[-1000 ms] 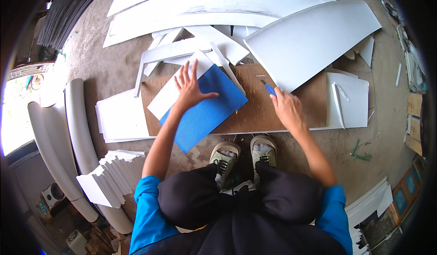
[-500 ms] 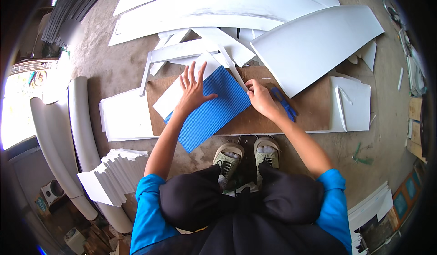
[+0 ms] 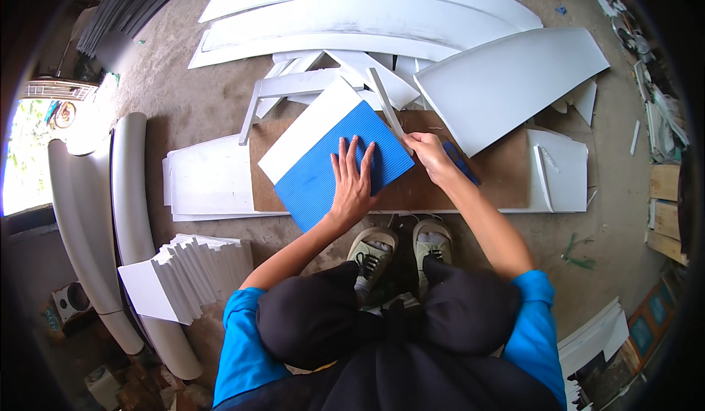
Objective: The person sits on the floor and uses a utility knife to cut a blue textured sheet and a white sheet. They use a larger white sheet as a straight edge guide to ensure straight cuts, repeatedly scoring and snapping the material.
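My left hand lies with fingers spread on a blue ribbed sheet, holding nothing. The sheet is set slantwise, and a white sheet shows along its upper left edge. My right hand is closed in a pinch on the lower end of a narrow white strip, beside the blue sheet's right corner. The strip slants up and away to the left. Under them is a brown board. A blue hand tool lies on the board, partly hidden behind my right wrist.
Large white panels lie beyond the board, with another wide panel at the right. Stacked white pieces stand at the left near long pale rolls. White offcuts rest on the sheet right of the board.
My left hand has moved right and nearer me, from the sheets' upper left edge to the middle of the blue sheet. The sheets have turned slightly. The right hand stays by the right corner.
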